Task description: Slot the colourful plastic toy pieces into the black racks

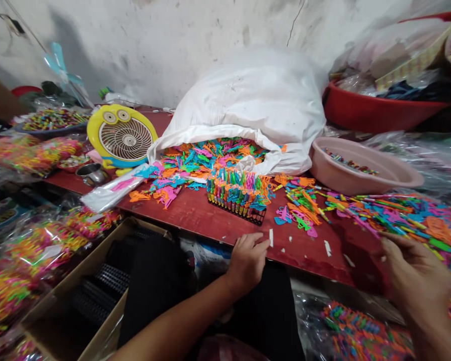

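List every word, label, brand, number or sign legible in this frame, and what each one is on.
No text can be read with certainty.
Dark printed package at the left edge: marks like lettering, too blurred to read.
White slips at lower left: too blurred to tell whether they are printed.
Blue-and-white packaging below: too blurred to read.
Black rack: no lettering visible.

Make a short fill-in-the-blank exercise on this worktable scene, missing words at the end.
1. The large sack behind the rack is ____.
2. The left hand is by the front ____ of the table.
3. The right hand is beside loose plastic pieces on the ____ table.
4. In the picture, the fan stands to the sack's ____.
Missing words: white; edge; red; left.
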Demonstrator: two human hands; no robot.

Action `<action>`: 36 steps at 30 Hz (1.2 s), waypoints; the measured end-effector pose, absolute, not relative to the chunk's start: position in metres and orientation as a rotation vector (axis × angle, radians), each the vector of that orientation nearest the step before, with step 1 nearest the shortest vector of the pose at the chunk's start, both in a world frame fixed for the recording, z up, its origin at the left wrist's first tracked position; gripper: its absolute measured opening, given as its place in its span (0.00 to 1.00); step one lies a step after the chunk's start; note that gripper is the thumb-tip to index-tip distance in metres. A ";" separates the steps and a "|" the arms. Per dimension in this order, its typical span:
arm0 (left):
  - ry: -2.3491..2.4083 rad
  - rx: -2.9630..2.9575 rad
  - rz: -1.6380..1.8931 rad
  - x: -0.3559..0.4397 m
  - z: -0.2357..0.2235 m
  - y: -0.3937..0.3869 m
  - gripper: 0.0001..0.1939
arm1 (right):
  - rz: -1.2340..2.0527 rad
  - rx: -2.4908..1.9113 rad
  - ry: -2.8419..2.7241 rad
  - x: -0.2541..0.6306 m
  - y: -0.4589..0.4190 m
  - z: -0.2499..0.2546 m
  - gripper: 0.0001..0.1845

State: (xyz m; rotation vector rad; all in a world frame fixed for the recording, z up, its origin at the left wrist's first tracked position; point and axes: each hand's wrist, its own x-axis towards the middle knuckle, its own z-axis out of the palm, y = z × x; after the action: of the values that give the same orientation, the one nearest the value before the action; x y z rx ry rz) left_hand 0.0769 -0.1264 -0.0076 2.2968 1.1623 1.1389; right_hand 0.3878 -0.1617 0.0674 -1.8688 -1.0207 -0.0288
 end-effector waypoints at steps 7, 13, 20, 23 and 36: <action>1.176 2.321 1.165 0.086 0.009 -0.114 0.31 | 0.824 -1.645 -1.419 0.309 -0.177 0.109 0.23; 1.262 2.335 1.175 0.079 -0.005 -0.108 0.14 | 0.853 -1.432 -1.139 0.259 -0.155 0.079 0.24; 1.391 2.187 1.239 0.084 -0.004 -0.102 0.11 | 0.818 -1.477 -1.112 0.207 -0.130 0.023 0.25; 1.310 2.245 1.219 0.078 -0.004 -0.100 0.11 | 0.727 -1.472 -1.095 0.204 -0.122 0.014 0.23; 1.596 1.590 1.490 -0.004 -0.008 -0.007 0.34 | 0.698 -1.528 -1.036 0.206 -0.087 0.023 0.24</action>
State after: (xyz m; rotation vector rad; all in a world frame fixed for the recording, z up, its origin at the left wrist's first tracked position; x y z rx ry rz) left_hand -0.0038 -0.0071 -0.0082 1.5903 1.5959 1.4903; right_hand 0.2064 -0.0866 0.0225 -1.5277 -1.0361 0.6982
